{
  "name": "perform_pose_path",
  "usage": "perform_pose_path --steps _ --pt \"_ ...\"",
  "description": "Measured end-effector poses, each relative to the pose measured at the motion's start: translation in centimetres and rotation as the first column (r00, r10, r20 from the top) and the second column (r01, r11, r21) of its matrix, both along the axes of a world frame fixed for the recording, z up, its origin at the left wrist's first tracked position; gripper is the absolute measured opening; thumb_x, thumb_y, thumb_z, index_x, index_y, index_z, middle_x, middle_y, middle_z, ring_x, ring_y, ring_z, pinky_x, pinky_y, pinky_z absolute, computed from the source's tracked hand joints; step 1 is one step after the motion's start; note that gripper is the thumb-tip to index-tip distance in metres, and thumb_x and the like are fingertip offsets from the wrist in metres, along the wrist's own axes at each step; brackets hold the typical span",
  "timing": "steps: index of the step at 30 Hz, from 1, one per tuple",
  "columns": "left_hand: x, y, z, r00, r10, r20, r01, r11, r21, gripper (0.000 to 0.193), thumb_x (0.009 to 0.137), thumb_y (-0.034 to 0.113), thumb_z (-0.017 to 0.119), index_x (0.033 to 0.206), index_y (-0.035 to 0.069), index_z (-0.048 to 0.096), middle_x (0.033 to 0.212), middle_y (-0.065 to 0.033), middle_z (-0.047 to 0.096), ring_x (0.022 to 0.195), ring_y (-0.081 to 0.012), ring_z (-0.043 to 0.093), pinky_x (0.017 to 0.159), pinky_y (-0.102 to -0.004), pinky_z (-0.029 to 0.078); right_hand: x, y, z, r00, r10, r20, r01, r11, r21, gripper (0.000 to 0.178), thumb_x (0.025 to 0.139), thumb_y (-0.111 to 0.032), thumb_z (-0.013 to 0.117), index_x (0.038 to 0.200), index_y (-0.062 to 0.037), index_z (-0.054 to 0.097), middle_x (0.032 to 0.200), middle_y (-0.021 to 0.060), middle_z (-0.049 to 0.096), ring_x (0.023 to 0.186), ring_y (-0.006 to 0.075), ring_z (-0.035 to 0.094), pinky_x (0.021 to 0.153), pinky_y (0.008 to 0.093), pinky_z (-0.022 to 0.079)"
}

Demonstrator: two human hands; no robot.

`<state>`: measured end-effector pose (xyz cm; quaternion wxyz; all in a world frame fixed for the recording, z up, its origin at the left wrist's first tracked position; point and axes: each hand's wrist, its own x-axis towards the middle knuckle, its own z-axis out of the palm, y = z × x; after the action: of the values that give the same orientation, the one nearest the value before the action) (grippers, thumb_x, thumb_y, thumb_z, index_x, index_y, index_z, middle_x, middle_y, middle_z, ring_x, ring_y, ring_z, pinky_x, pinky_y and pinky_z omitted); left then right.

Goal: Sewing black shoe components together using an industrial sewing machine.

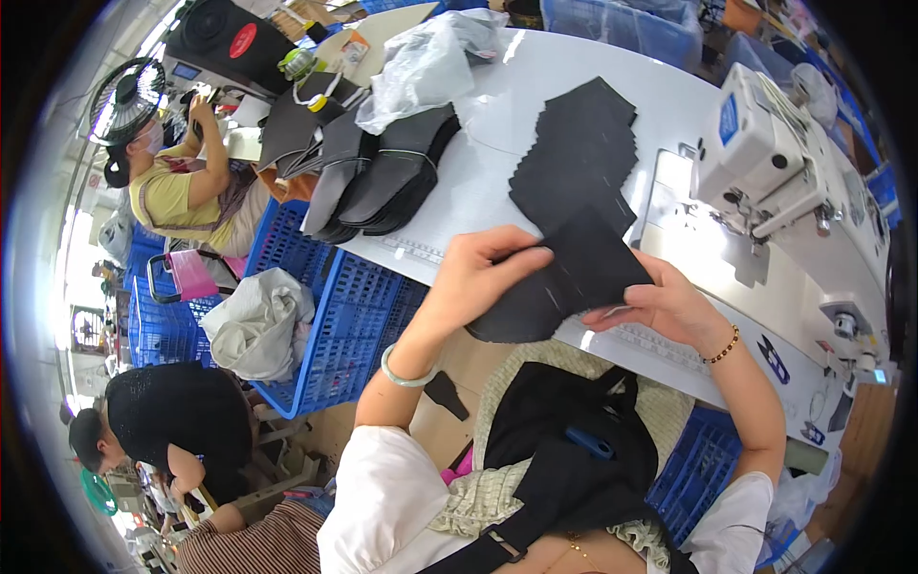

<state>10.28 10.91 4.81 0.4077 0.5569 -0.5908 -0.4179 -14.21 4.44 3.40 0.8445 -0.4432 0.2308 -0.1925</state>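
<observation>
A black fabric piece (535, 308) with a pale stitched line is held over the table's front edge between my two hands. My left hand (486, 275) grips its left side, the thumb lying on top and the fingers curled around. At its right edge my right hand (662, 298) pinches it between thumb and fingers. Just beyond, a fanned stack of similar black pieces (581, 153) lies on the white table (507, 86), and its near end is covered by the held piece. To the right of the stack stands a white sewing machine (760, 158).
Tied bundles of dark cut pieces (402, 167) sit on the table's left, beside a clear plastic bag (421, 72). Blue thread snips (773, 360) lie at the right. A blue basket (349, 325) stands left of the table, holding pale cloth (258, 323). Other people work farther left.
</observation>
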Motion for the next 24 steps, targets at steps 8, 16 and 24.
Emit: perform_pose_path --steps 8,16,24 --pt "4.1 2.2 -1.3 0.787 0.487 -0.379 -0.530 0.848 -0.013 0.015 0.089 0.011 0.065 0.093 -0.003 0.067 0.078 -0.0013 0.067 0.066 -0.0026 0.057 0.058 -0.0157 0.043 6.5 -0.1 -0.4 0.992 0.117 0.050 -0.118 0.993 0.001 0.051 0.090 -0.018 0.061 0.132 0.0035 0.041 0.117 0.0139 0.054 0.109 0.0253 0.057 0.090 0.0365 0.049" --pt "4.9 2.3 -2.1 0.791 0.456 -0.407 -0.502 0.865 -0.006 0.017 0.090 0.013 0.064 0.096 -0.003 0.066 0.082 -0.0024 0.068 0.071 -0.0023 0.057 0.061 -0.0164 0.044 11.9 0.7 -0.8 0.993 0.113 -0.042 -0.116 0.989 -0.090 0.034 0.089 -0.021 0.065 0.112 0.0013 0.055 0.099 0.0057 0.060 0.088 0.0129 0.061 0.074 0.0292 0.052" --pt "15.7 -3.4 1.2 0.764 0.567 0.308 -0.415 0.797 -0.438 0.015 0.088 0.008 0.059 0.097 -0.002 0.065 0.082 -0.0127 0.065 0.073 -0.0202 0.063 0.069 -0.0282 0.048 17.7 -4.3 0.2 0.898 -0.436 0.049 0.278 0.477 -0.834 0.030 0.091 -0.024 0.060 0.089 0.0057 0.057 0.065 0.0169 0.059 0.050 0.0187 0.057 0.049 0.0313 0.043"
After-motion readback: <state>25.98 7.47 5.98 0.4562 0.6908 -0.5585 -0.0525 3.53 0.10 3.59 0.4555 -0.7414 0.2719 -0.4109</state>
